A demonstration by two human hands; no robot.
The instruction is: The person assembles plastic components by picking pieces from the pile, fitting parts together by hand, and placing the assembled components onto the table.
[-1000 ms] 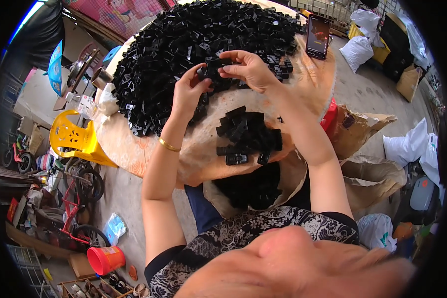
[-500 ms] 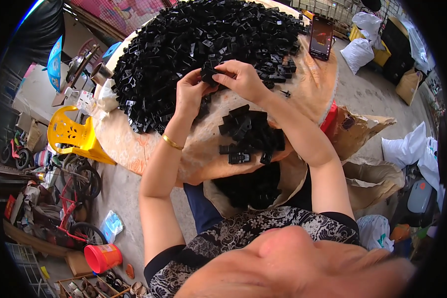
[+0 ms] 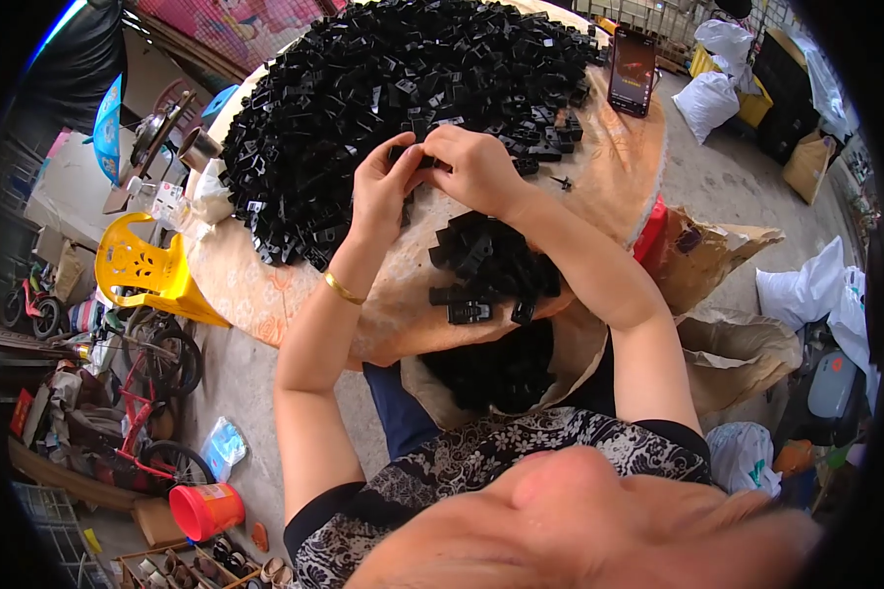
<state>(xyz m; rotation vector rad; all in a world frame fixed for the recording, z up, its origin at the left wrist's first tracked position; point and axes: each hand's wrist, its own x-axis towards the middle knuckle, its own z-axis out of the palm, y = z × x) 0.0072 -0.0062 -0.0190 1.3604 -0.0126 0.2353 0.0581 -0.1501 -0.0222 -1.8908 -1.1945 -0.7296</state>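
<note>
Both hands meet over the near edge of a large heap of black plastic parts (image 3: 413, 83) on a round table. My left hand (image 3: 378, 191) pinches a small black plastic part (image 3: 430, 164) with thumb and fingertips. The bent fingers of my right hand (image 3: 476, 169) close on the same part from the other side. Most of it is covered by the fingers, so its exact kind does not show. Nearer to me, under my right forearm, lies a smaller pile of black plastic pieces (image 3: 491, 257).
An orange patterned cloth (image 3: 285, 299) covers the table. A phone (image 3: 632, 74) stands at the far right, near a small loose black piece (image 3: 562, 183). Below the table edge, an open paper sack (image 3: 581, 358) holds more black parts. A yellow plastic chair (image 3: 147, 265) stands at left.
My fingers have closed further over the black part, which shows less than before. My right hand has shifted slightly toward me. The piles look the same.
</note>
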